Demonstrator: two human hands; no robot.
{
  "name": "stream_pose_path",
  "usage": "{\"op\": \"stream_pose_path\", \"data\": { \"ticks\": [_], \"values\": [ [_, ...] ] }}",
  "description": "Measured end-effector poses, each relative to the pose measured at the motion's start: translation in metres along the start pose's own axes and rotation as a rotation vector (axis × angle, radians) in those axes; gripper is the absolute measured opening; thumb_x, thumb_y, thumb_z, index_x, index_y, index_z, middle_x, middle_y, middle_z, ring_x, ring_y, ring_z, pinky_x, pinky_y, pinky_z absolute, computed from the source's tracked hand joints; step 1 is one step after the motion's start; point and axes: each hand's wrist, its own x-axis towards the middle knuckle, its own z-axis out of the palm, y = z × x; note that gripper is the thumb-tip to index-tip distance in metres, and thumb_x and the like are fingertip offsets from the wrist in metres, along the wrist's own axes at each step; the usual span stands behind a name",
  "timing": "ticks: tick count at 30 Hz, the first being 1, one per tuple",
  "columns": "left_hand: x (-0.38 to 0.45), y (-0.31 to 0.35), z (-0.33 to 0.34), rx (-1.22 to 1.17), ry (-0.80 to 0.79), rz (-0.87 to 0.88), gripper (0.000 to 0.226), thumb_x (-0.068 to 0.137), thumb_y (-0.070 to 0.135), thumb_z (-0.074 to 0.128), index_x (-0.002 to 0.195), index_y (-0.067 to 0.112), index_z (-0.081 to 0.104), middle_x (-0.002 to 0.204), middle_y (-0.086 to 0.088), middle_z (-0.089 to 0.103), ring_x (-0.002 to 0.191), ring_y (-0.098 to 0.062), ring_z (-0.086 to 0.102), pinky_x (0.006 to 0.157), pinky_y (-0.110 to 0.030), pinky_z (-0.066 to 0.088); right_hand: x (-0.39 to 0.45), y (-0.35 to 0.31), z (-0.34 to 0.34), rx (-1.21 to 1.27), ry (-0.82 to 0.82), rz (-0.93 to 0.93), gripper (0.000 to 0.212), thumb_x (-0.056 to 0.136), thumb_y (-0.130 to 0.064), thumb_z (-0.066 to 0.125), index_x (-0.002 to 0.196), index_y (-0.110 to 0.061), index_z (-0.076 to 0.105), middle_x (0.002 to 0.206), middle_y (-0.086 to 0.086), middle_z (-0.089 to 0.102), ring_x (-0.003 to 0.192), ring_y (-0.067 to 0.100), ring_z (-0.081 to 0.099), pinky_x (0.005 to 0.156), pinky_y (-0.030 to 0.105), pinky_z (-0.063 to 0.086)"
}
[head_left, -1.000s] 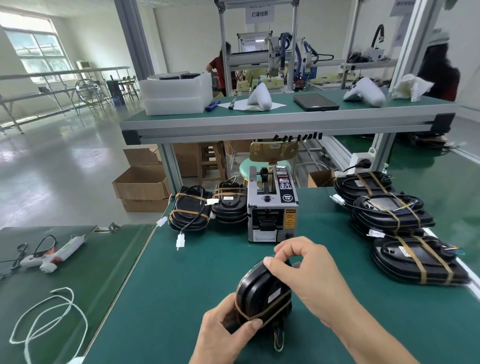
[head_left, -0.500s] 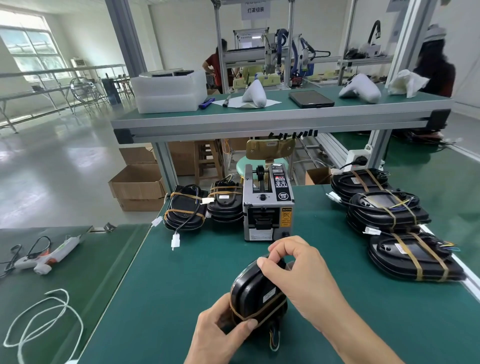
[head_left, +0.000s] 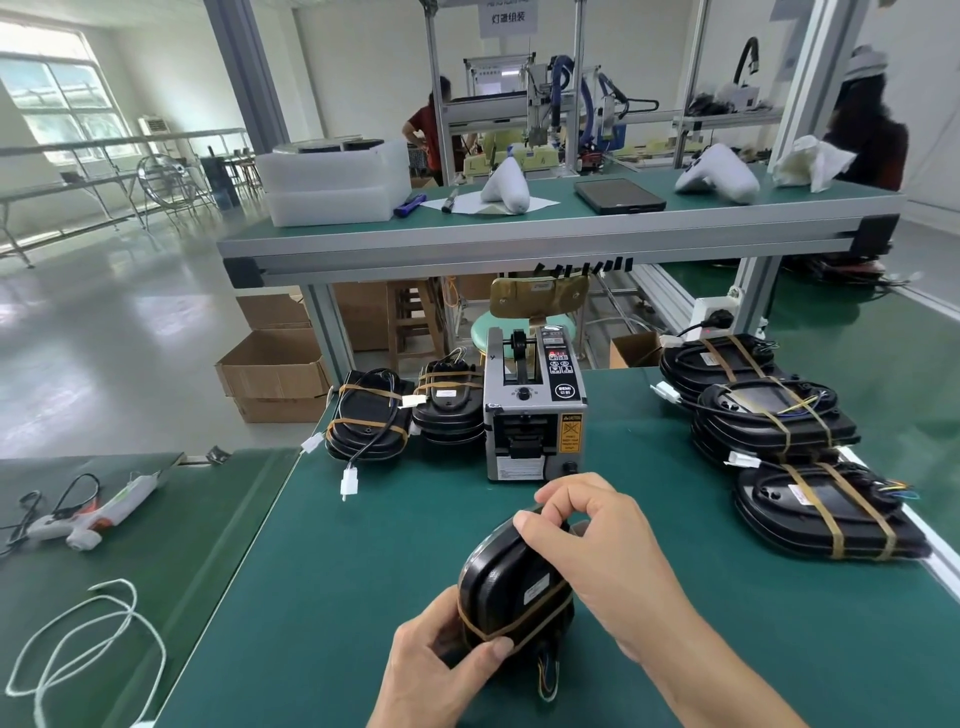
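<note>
Hands (head_left: 597, 561) grip banded black housing (head_left: 506, 582) upright.

On my feed both hands are bare: left hand (head_left: 436, 670) at 6 o'clock, right hand (head_left: 613, 561) at 5 o'clock with bare forearm, fingernails trimmed short.

You've got a green tabletop (head_left: 405, 545) in front of you, with an aluminium-framed shelf (head_left: 519, 231) running right across above it. Daylight pours in from the big window (head_left: 62, 98) on your left and bounces off the glossy grey floor (head_left: 130, 338). Cardboard boxes (head_left: 275, 374) and a green-seated stool (head_left: 519, 326) sit under that shelf, with white walls (head_left: 363, 67) behind everything.
</note>
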Motion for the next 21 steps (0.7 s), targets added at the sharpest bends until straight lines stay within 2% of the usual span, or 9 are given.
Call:
{"op": "stream_pose_path", "data": {
  "ticks": [7,14,19,21],
  "values": [
    [0.0006,0.0060,0.0022,-0.012,0.001,-0.002,0.050,0.080,0.051,0.091,0.125,0.036,0.075,0.108,-0.006,0.082,0.101,-0.021,0.079,0.091,-0.027,0.060,-0.0012,0.0017,0.0028,0.068,0.007,-0.010,0.029,0.081,-0.038,0.083,0.064,-0.022,0.066,0.105,-0.025,0.064,0.102,-0.004,0.061,0.087,0.024,0.041],
    [0.0001,0.0082,0.0021,-0.008,-0.004,-0.001,0.049,0.082,0.051,0.090,0.125,0.033,0.075,0.107,-0.007,0.081,0.100,-0.020,0.078,0.089,-0.027,0.060,-0.0061,0.0025,0.0041,0.058,0.050,-0.033,0.020,0.081,-0.038,0.083,0.076,-0.029,0.066,0.106,-0.024,0.065,0.100,-0.006,0.059,0.083,0.022,0.042],
    [-0.0003,0.0077,0.0020,0.003,0.005,-0.002,0.050,0.080,0.056,0.089,0.122,0.033,0.076,0.103,-0.006,0.081,0.097,-0.020,0.079,0.089,-0.027,0.061,-0.0063,0.0025,0.0003,0.161,0.016,0.017,0.013,0.087,-0.039,0.078,0.080,-0.029,0.073,0.110,-0.025,0.068,0.093,0.008,0.064,0.087,0.032,0.049],
    [-0.0007,0.0068,0.0021,0.004,0.004,0.000,0.050,0.080,0.054,0.090,0.123,0.033,0.076,0.103,-0.007,0.081,0.097,-0.021,0.079,0.089,-0.028,0.061,-0.0064,0.0024,-0.0009,0.183,0.008,0.016,0.014,0.084,-0.041,0.079,0.080,-0.028,0.074,0.110,-0.024,0.068,0.094,0.006,0.064,0.088,0.030,0.047]
  ]
}}
